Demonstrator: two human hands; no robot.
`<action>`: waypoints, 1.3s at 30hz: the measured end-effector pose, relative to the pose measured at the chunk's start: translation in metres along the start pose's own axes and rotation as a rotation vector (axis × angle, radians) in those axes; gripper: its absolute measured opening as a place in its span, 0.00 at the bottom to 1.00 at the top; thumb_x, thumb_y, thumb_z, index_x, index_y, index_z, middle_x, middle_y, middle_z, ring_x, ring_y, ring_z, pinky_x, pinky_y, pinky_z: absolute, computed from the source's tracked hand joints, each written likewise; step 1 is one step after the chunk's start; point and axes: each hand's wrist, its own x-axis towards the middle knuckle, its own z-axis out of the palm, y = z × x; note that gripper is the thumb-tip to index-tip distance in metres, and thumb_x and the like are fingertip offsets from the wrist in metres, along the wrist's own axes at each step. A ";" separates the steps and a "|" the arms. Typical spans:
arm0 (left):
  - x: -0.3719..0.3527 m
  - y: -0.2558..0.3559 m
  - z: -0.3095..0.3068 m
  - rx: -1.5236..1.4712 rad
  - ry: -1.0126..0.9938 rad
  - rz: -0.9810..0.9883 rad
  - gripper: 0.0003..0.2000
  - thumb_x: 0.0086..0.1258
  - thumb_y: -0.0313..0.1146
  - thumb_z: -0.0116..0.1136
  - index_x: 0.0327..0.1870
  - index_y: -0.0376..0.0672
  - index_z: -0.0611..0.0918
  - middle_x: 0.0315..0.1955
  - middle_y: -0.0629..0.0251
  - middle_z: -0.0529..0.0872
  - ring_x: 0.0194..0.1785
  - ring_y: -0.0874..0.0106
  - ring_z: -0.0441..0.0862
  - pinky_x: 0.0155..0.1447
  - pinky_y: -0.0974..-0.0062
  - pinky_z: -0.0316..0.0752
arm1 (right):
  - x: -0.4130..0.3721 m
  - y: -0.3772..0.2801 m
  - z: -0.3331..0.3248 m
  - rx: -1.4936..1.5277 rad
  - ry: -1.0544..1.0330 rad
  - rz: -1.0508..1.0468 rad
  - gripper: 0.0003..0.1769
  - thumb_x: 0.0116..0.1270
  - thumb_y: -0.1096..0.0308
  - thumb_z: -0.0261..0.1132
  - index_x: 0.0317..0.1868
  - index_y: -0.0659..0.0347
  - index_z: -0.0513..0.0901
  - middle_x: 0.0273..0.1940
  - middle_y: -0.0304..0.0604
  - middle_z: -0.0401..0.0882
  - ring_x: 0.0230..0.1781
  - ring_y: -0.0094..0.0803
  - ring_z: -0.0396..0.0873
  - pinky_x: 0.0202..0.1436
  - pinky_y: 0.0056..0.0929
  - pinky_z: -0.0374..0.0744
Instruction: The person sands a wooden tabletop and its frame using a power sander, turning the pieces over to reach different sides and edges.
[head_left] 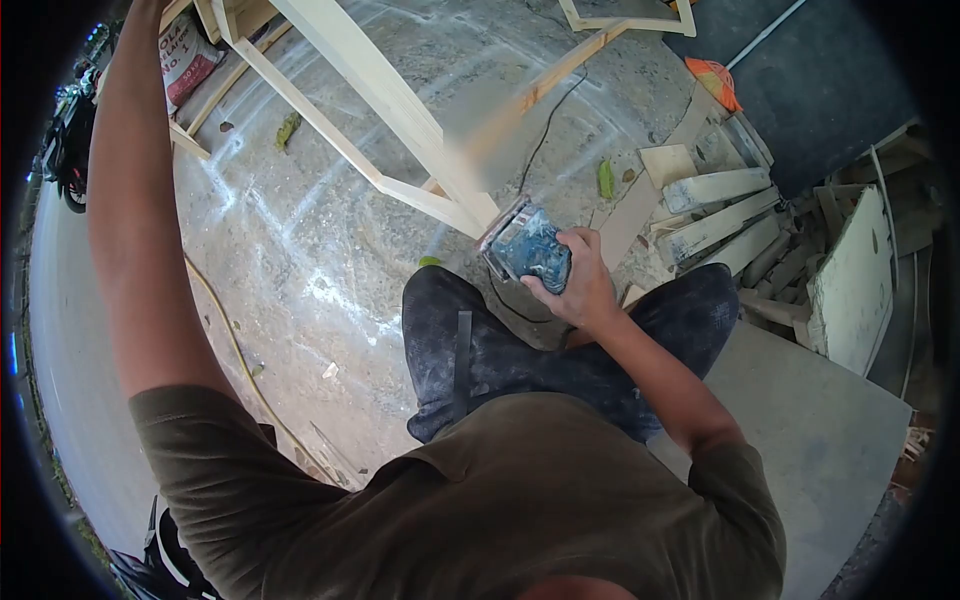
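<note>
Your right hand has its fingers wrapped around the blue sander, which sits over your knees with its pad at the near end of the wood frame; you can't tell whether they touch. Your left arm stretches past the top edge, its hand out of view, so those fingers can't be told. Offcuts lie to your right on the floor.

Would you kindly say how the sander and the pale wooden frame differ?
The sander is compact and blocky; the wooden frame is long and slender. The sander is smudged blue; the frame is pale. The right hand holds the sander, not the frame.
</note>
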 end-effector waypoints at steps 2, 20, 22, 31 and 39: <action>-0.004 0.004 0.003 -0.019 -0.027 -0.031 0.32 0.70 0.28 0.59 0.76 0.30 0.66 0.70 0.34 0.73 0.69 0.45 0.74 0.73 0.41 0.70 | -0.021 0.012 0.006 0.002 0.033 0.050 0.46 0.60 0.51 0.85 0.70 0.63 0.70 0.58 0.58 0.72 0.53 0.57 0.82 0.53 0.50 0.85; 0.040 -0.045 -0.011 0.122 0.059 0.080 0.39 0.73 0.39 0.74 0.76 0.28 0.64 0.70 0.36 0.77 0.69 0.44 0.79 0.76 0.48 0.76 | 0.044 -0.014 -0.012 0.039 -0.052 -0.142 0.40 0.58 0.54 0.86 0.66 0.51 0.75 0.60 0.53 0.73 0.57 0.52 0.80 0.50 0.45 0.88; 0.062 -0.066 -0.024 0.164 0.121 0.053 0.38 0.74 0.37 0.73 0.76 0.28 0.64 0.71 0.37 0.76 0.69 0.44 0.79 0.76 0.48 0.76 | 0.005 0.005 -0.004 0.031 -0.047 -0.085 0.42 0.57 0.54 0.87 0.66 0.52 0.74 0.60 0.54 0.73 0.55 0.52 0.81 0.50 0.46 0.87; 0.062 -0.066 -0.024 0.139 0.045 0.104 0.41 0.76 0.42 0.73 0.79 0.29 0.62 0.70 0.32 0.75 0.71 0.41 0.78 0.76 0.47 0.76 | 0.025 0.009 0.003 0.059 0.080 -0.070 0.41 0.53 0.56 0.87 0.64 0.54 0.76 0.58 0.53 0.75 0.53 0.51 0.81 0.50 0.45 0.85; 0.074 -0.070 -0.029 0.258 0.019 -0.075 0.49 0.79 0.49 0.67 0.87 0.35 0.47 0.78 0.30 0.64 0.77 0.40 0.71 0.80 0.44 0.72 | 0.051 -0.023 0.000 -0.007 0.119 -0.261 0.43 0.51 0.57 0.88 0.66 0.54 0.77 0.57 0.54 0.77 0.49 0.48 0.84 0.45 0.45 0.86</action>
